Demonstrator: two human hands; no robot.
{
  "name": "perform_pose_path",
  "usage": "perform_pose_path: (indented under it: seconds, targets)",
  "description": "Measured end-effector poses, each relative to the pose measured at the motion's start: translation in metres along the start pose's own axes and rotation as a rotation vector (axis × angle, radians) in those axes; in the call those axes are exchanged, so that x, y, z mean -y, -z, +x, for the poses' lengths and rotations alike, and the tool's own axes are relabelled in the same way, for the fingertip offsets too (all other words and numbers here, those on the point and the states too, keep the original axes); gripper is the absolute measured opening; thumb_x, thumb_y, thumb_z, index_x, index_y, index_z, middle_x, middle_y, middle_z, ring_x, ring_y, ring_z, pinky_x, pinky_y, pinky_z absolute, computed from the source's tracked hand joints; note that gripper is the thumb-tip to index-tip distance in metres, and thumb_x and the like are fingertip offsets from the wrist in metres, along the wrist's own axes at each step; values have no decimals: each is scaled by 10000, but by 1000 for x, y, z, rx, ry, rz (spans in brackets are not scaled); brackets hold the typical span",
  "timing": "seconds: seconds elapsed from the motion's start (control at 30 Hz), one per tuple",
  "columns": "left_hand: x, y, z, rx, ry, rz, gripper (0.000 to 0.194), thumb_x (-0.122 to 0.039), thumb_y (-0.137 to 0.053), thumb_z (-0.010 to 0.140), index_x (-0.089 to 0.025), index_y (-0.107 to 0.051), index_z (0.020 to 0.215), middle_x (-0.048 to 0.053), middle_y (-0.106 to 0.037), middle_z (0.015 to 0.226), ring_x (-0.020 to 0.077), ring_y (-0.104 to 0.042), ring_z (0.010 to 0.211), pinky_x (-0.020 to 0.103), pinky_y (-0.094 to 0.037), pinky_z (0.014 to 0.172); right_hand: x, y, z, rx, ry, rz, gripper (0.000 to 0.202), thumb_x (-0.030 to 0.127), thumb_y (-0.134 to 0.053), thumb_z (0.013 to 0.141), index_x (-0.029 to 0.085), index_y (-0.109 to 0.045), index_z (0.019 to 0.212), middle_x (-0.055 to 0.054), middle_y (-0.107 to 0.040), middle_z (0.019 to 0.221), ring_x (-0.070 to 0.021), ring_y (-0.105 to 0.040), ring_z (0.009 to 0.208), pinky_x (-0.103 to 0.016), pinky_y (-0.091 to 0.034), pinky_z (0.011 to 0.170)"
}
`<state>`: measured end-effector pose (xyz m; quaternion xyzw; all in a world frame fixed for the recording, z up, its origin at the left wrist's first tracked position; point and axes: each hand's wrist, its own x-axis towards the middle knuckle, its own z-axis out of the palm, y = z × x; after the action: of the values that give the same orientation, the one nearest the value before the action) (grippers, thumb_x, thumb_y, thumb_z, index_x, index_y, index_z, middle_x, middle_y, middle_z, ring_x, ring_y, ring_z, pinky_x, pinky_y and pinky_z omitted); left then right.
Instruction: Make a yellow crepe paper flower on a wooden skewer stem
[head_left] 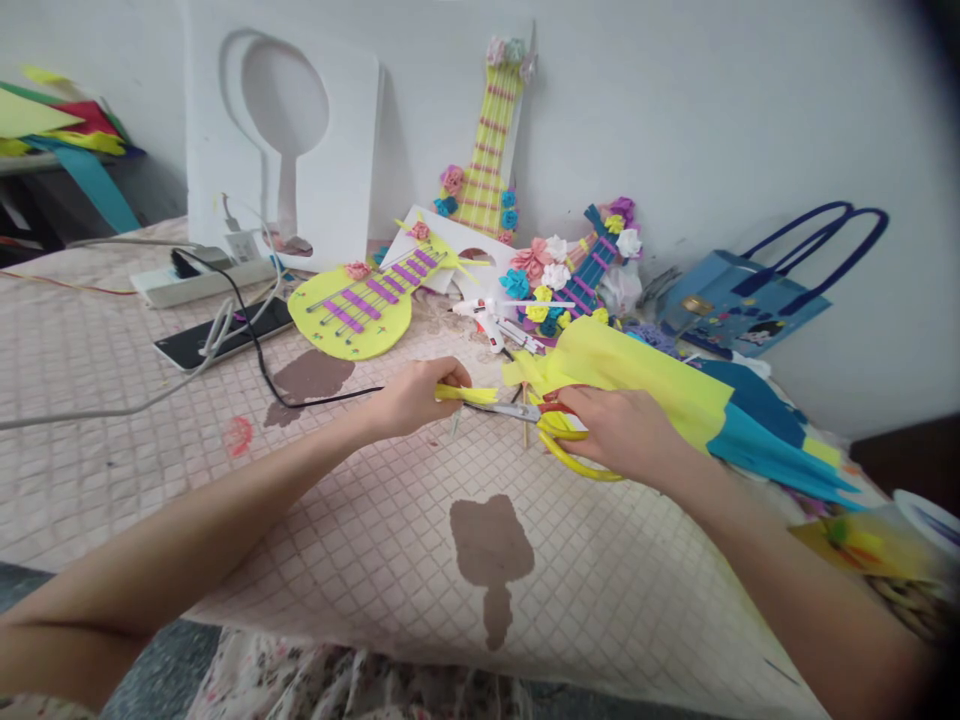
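Fingers of the left hand (412,398) pinch one folded yellow strip (484,395), while those of the right hand (626,432) grip the red and yellow handles of one pair of scissors (529,412). Strip and scissors meet over the middle of the tabletop (360,540), the blades pointing left against the strip; whether they close on it I cannot tell.

Nearest is a lap in flowered cloth (352,690), above a dark speckled floor (161,670). A pale pink cover with a diamond grid lies over the tabletop; two brown patches show on it, one in front (491,540), the other farther left (311,380), plus one red mark (239,436).

Beyond the hands are one white glue gun (486,318), one dark phone (187,347) and one white power strip (169,287). A large yellow sheet (637,370) lies by the right hand, a blue piece (776,452) at its end.

Three guitar shapes follow: one yellow, lying flat (352,340); one blue, set with flowers (596,268); one yellow, leaning upright (491,150). One blue bag (750,295) with two handles stands right.

At the back, one white board (352,130) with a guitar-shaped cutout leans on the pale wall (675,90). Far left, coloured sheets (56,120) lie on another surface.
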<state>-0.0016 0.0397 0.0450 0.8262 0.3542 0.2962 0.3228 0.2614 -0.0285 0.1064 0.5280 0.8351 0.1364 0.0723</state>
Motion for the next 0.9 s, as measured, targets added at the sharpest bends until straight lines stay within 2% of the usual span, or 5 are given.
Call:
perform_pose_path:
  seconds: [0.27, 0.43, 0.7, 0.9]
  targets:
    - [-2, 0, 0, 18, 23, 21, 200, -162, -576, 709, -161, -587, 909, 9, -667, 807, 120, -595, 701, 231, -448, 651, 5, 1, 1, 15, -17, 48, 389, 520, -507, 803, 217, -608, 1024, -72, -693, 980, -250, -651, 876, -324, -449, 661]
    - [1, 1, 1, 13, 52, 4, 217, -202, -590, 708, -160, -589, 921, 23, -664, 836, 130, -595, 725, 238, -454, 666, -2, -6, -4, -4, -41, 104, 388, 525, -516, 795, 233, -614, 1031, -58, -701, 987, -233, -653, 878, -300, -453, 654]
    - [1, 4, 4, 69, 172, -138, 270, -248, -641, 654, -138, -590, 895, 28, -654, 805, 120, -567, 661, 223, -425, 593, -19, -35, -25, 9, -231, 174, 456, 587, -556, 757, 256, -597, 1067, -13, -683, 1113, -254, -663, 919, -342, -492, 686]
    - [4, 3, 5, 44, 194, -99, 266, -250, -664, 633, -145, -607, 871, 16, -659, 778, 113, -559, 642, 213, -410, 577, -23, -47, -29, 14, -332, 212, 477, 617, -554, 742, 253, -616, 1044, -30, -716, 998, -253, -674, 836, -345, -489, 668]
